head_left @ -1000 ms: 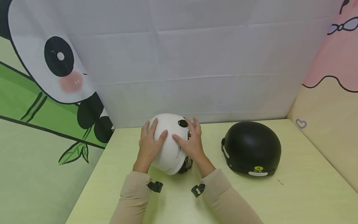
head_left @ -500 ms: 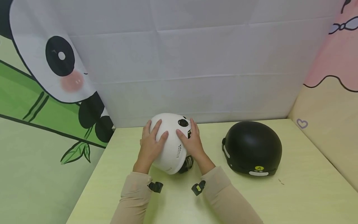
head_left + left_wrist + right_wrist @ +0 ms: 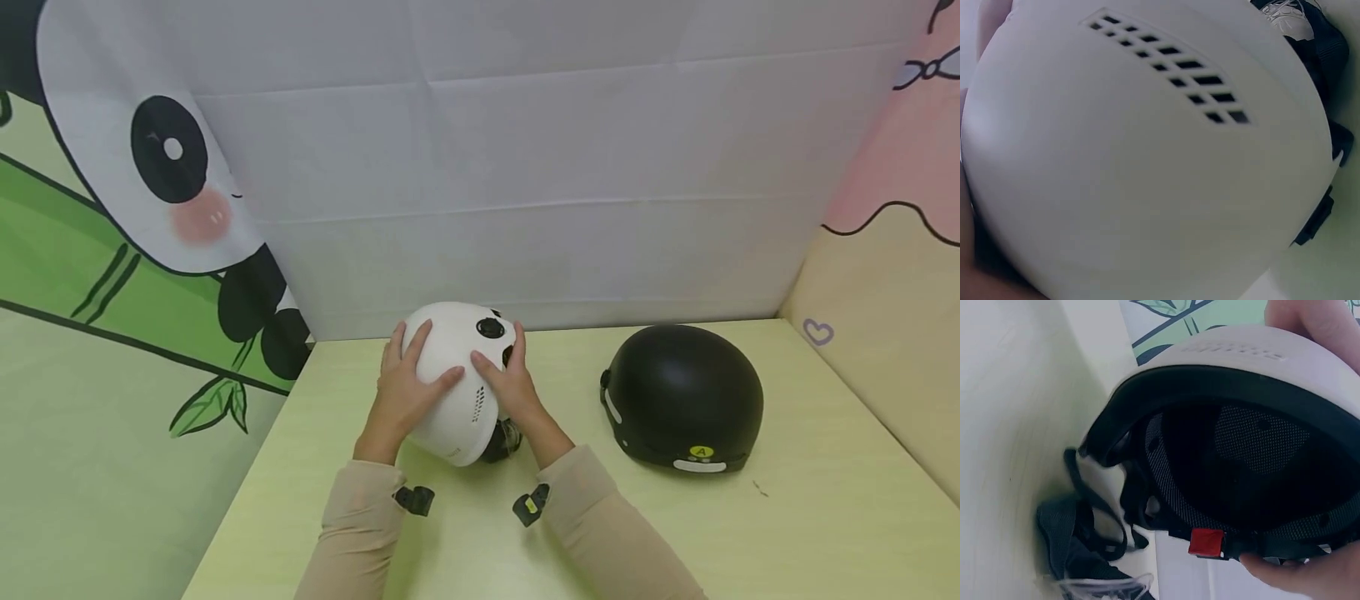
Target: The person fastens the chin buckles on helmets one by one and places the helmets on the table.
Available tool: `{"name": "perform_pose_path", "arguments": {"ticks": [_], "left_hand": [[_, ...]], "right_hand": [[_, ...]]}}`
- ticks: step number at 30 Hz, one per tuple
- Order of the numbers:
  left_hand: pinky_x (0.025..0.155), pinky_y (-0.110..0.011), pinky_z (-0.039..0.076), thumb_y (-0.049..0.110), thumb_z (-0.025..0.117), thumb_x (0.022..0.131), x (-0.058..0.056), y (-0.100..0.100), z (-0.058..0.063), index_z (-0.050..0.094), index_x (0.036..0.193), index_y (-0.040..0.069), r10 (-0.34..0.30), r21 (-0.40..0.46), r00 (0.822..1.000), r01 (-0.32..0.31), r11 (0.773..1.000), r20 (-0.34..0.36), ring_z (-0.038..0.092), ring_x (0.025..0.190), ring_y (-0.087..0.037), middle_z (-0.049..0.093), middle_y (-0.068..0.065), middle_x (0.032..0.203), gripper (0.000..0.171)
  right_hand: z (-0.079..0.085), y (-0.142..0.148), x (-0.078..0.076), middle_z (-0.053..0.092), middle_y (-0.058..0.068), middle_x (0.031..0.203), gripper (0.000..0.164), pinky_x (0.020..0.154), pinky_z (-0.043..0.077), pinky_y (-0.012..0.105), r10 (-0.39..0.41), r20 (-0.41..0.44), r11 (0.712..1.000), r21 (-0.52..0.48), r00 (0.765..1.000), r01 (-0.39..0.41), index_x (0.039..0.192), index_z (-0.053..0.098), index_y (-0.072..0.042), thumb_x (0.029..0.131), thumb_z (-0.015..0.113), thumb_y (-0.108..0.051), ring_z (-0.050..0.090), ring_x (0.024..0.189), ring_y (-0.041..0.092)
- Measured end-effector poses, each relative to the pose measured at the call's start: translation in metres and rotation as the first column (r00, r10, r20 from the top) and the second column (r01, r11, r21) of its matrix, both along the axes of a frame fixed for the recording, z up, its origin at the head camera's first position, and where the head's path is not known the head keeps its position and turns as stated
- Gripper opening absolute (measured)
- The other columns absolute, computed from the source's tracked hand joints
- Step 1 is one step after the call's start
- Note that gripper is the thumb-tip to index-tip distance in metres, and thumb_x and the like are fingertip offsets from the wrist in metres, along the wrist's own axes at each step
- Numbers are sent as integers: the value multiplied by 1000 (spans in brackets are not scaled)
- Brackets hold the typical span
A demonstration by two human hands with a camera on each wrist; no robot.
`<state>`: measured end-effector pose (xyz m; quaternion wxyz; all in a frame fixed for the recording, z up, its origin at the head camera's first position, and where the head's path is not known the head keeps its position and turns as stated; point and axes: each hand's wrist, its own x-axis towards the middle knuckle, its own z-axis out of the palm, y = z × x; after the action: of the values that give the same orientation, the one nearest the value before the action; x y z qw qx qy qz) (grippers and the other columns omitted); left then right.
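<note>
A white helmet (image 3: 450,392) with dark vents is tilted over the table, its open side facing right. My left hand (image 3: 405,396) grips its left side, thumb across the shell. The right hand (image 3: 513,383) holds the opposite edge, thumb on top and fingers over the rim. In the left wrist view the white shell (image 3: 1135,169) fills most of the frame. The right wrist view shows the dark padded inside (image 3: 1260,444), a red buckle (image 3: 1206,542) and dangling black straps (image 3: 1100,506). A fingertip there touches the strap beside the buckle. Whether the helmet rests on the table is unclear.
To the right, a black helmet (image 3: 686,396) with a yellow "A" sticker (image 3: 702,451) stands on the pale table (image 3: 810,508). Behind the table hangs a white cloth (image 3: 525,167). Printed walls flank it, a panda (image 3: 161,183) at left and pink (image 3: 885,158) at right.
The left thumb has slid right across the shell. The right hand has drawn in closer along the helmet's edge. The black helmet sits slightly farther right in the view, as the head camera shifted.
</note>
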<state>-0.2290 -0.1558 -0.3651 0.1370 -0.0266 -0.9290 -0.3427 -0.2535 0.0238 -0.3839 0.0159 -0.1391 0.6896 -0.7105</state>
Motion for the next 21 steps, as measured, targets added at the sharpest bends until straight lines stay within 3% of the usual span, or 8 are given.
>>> {"name": "perform_pose_path", "arguments": {"ticks": [6,11,21], "left_hand": [[92,-69,35,56,70,82,0,2,-6,28,155,26,-35,83,999,34,996,3,17,139,-48,4,-12,161,89],[92,-68,36,51,70,83,1,7,-11,28,155,24,-49,152,999,52,987,-19,24,136,-50,5,-13,160,88],[93,-66,36,50,72,80,1,19,-20,29,155,24,-51,224,997,62,973,-55,24,135,-51,3,-16,160,90]], "right_hand": [[3,0,-3,37,21,143,77,86,51,40,80,-42,979,-184,996,-87,154,1,-11,98,54,-8,58,105,29],[3,-1,-2,39,17,142,75,79,53,35,73,-84,952,-290,994,-95,154,4,-14,98,53,-10,59,100,22],[7,-1,1,38,19,145,82,81,53,38,47,-118,947,-312,992,-82,156,3,-15,93,56,-5,59,104,26]]}}
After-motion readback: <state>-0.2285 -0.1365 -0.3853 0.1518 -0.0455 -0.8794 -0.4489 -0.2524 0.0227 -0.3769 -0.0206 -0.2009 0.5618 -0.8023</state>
